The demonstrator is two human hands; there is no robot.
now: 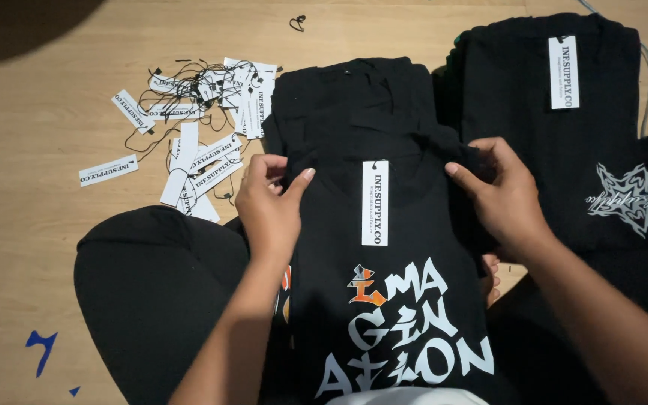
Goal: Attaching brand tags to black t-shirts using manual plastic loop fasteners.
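A pale wood-grain floor (31, 225) fills the left of the frame. At centre lies a soft black printed T-shirt (399, 255) bearing a white rectangular hang tag (375, 202). The left hand (268, 206) and right hand (500, 195) each close their grip on its shoulders, flanking the collar. Loose paper tags (204, 150) with thin strings scatter upper left.

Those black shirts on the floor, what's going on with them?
A person sitting on the wooden floor holds a black T-shirt with a printed front, left hand and right hand gripping its shoulders. A white paper tag hangs at its collar. More black shirts are stacked just beyond, another tagged pile lies to the right, and loose tags with strings are scattered on the left.
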